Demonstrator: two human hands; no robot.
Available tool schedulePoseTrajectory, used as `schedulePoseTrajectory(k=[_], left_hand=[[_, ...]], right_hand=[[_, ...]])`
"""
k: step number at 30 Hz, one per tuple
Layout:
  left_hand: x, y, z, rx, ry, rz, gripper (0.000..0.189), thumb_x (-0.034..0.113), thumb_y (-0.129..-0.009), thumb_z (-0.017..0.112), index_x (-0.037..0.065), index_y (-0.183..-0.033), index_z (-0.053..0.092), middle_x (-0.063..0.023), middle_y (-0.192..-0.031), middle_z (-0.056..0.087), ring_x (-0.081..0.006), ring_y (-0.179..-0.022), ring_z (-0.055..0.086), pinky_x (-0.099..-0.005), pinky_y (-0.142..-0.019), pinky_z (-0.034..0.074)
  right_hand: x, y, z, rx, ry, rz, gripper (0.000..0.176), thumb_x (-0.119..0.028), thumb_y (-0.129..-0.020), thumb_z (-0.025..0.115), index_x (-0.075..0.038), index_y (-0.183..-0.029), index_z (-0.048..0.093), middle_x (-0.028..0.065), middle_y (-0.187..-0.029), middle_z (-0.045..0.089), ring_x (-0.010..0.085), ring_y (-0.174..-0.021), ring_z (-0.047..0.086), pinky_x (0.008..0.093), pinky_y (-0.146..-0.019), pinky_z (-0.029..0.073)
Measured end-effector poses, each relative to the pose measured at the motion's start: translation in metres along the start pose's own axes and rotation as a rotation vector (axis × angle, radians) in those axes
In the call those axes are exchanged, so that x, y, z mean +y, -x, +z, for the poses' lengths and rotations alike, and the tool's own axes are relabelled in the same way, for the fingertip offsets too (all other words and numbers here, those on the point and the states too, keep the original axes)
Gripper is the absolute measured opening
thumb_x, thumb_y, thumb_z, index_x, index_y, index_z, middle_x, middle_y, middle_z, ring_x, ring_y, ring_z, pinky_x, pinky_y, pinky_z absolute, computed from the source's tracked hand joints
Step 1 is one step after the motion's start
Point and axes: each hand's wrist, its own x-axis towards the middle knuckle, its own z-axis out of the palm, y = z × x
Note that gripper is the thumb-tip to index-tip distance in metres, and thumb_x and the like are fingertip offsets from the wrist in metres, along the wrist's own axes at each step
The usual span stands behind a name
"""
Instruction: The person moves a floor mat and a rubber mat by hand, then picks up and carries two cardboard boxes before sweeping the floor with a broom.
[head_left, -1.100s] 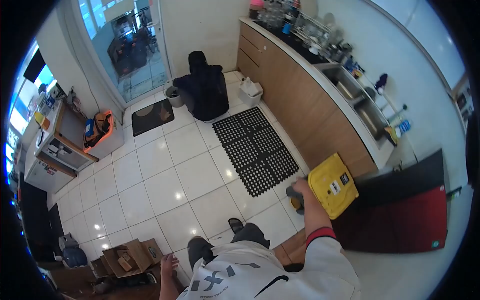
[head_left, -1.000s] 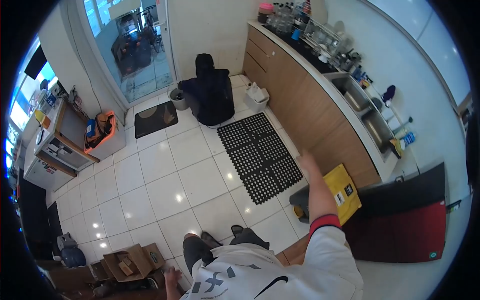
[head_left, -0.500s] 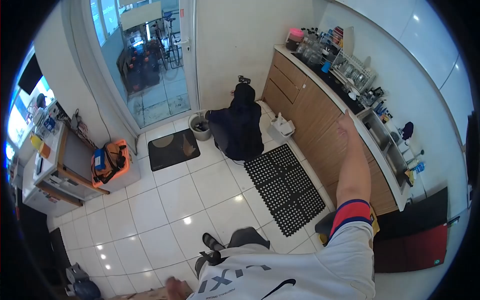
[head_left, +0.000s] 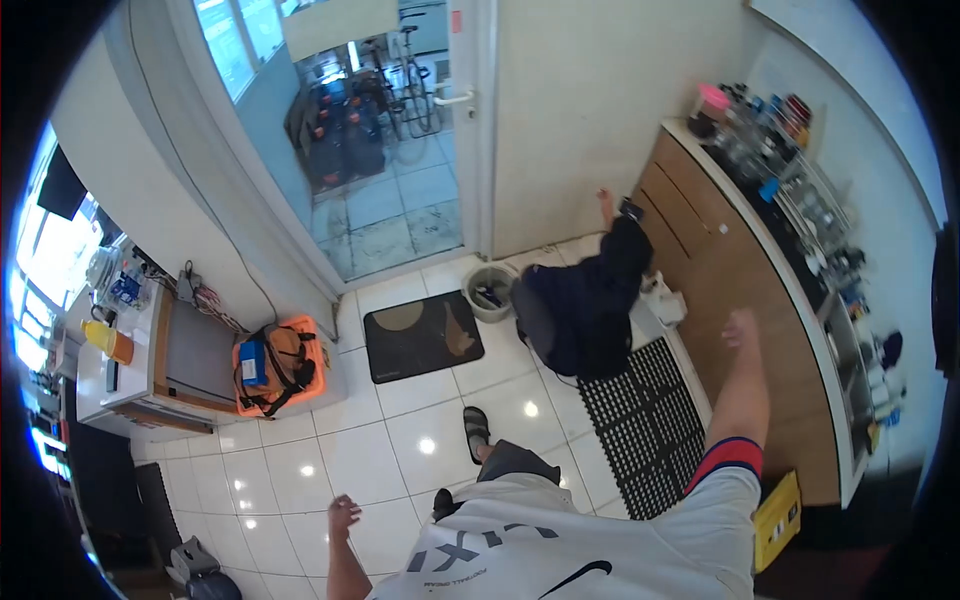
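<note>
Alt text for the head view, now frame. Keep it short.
The wearer's right hand, nothing visible in it, is held out in front of a wooden cabinet; the left hand hangs over a white tiled floor. Ahead, another person crouches beside a grey bucket, near a glass door.

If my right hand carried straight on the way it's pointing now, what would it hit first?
Probably the wooden cabinet front, which lies directly behind and ahead of the right hand in the picture. Depth is unclear, so it might pass alongside.
</note>
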Motion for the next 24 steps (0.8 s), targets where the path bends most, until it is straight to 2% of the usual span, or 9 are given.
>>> schedulePoseTrajectory(k=[5, 7, 11, 14, 16, 21, 22, 23, 24], left_hand=[[0.014, -0.004, 0.020, -0.125, -0.070, -0.234, 0.035, 0.024, -0.083, 0.044, 0.004, -0.112, 0.043, -0.0127, -0.088, 0.056, -0.0245, -0.075, 0.059, -0.0373, -0.059, 0.049], [0.032, -0.006, 0.017, -0.061, -0.012, -0.271, 0.035, 0.023, -0.083, 0.044, 0.003, -0.112, 0.043, -0.0128, -0.088, 0.056, -0.0248, -0.075, 0.059, -0.0373, -0.058, 0.049], [0.070, -0.049, 0.019, 0.088, 0.164, -0.348, 0.032, 0.021, -0.083, 0.045, 0.004, -0.110, 0.044, -0.0123, -0.085, 0.056, -0.0252, -0.070, 0.060, -0.0364, -0.056, 0.049], [0.096, -0.099, 0.016, 0.049, 0.244, -0.314, 0.030, 0.019, -0.082, 0.047, 0.006, -0.109, 0.044, -0.0118, -0.082, 0.057, -0.0246, -0.068, 0.060, -0.0358, -0.055, 0.048], [0.121, -0.134, 0.019, 0.060, 0.264, -0.277, 0.029, 0.014, -0.080, 0.051, 0.009, -0.107, 0.045, -0.0109, -0.081, 0.058, -0.0238, -0.067, 0.060, -0.0357, -0.054, 0.048], [0.188, -0.244, 0.006, -0.117, 0.534, -0.485, 0.026, 0.014, -0.081, 0.050, 0.013, -0.106, 0.046, -0.0100, -0.083, 0.058, -0.0237, -0.070, 0.060, -0.0352, -0.057, 0.048], [0.209, -0.255, 0.011, -0.010, 0.162, -0.404, 0.025, 0.015, -0.081, 0.049, 0.014, -0.105, 0.046, -0.0107, -0.086, 0.058, -0.0230, -0.074, 0.060, -0.0354, -0.060, 0.047], [0.256, -0.253, 0.013, 0.014, 0.131, -0.376, 0.028, 0.014, -0.081, 0.048, 0.012, -0.108, 0.045, -0.0114, -0.089, 0.058, -0.0224, -0.076, 0.059, -0.0349, -0.062, 0.047], [0.282, -0.260, 0.011, -0.005, 0.188, -0.338, 0.031, 0.014, -0.082, 0.046, 0.009, -0.113, 0.043, -0.0125, -0.091, 0.057, -0.0220, -0.075, 0.059, -0.0340, -0.061, 0.046]], right_hand=[[-0.203, 0.067, 0.225, -0.189, 0.020, -0.360, 0.030, -0.027, -0.074, 0.056, 0.000, -0.086, 0.050, 0.0106, -0.061, 0.053, 0.0184, -0.041, 0.049, 0.0289, -0.034, 0.039], [-0.280, 0.037, 0.315, -0.424, 0.101, -0.524, 0.050, -0.029, -0.074, 0.058, 0.000, -0.112, 0.041, 0.0114, -0.070, 0.056, 0.0185, -0.050, 0.054, 0.0307, -0.041, 0.043], [-0.453, 0.124, 0.431, -0.396, 0.296, -0.838, 0.067, -0.031, -0.080, 0.053, -0.005, -0.131, 0.019, 0.0119, -0.084, 0.057, 0.0195, -0.058, 0.057, 0.0313, -0.047, 0.046], [-0.556, 0.133, 0.515, -0.512, -0.049, -0.739, 0.061, -0.033, -0.080, 0.053, -0.006, -0.127, 0.026, 0.0127, -0.085, 0.056, 0.0197, -0.057, 0.056, 0.0330, -0.047, 0.046], [-0.614, 0.122, 0.557, -0.578, -0.628, -0.538, 0.052, -0.034, -0.080, 0.053, -0.007, -0.119, 0.032, 0.0134, -0.088, 0.055, 0.0197, -0.059, 0.056, 0.0336, -0.046, 0.045], [-0.714, 0.077, 0.657, -0.187, -0.716, -0.222, 0.043, -0.029, -0.081, 0.049, -0.001, -0.109, 0.031, 0.0186, -0.094, 0.052, 0.0230, -0.067, 0.057, 0.0338, -0.050, 0.047], [-0.720, 0.065, 0.677, -0.113, -0.801, -0.144, 0.043, -0.026, -0.080, 0.048, 0.001, -0.108, 0.030, 0.0210, -0.096, 0.052, 0.0261, -0.071, 0.058, 0.0363, -0.053, 0.048], [-0.711, 0.025, 0.713, 0.363, -0.412, -0.191, 0.042, -0.021, -0.078, 0.047, 0.004, -0.107, 0.029, 0.0252, -0.093, 0.052, 0.0337, -0.075, 0.058, 0.0423, -0.061, 0.048], [-0.699, 0.019, 0.719, 0.377, -0.374, -0.162, 0.042, -0.021, -0.078, 0.047, 0.004, -0.107, 0.029, 0.0252, -0.093, 0.052, 0.0337, -0.075, 0.058, 0.0423, -0.061, 0.048]])
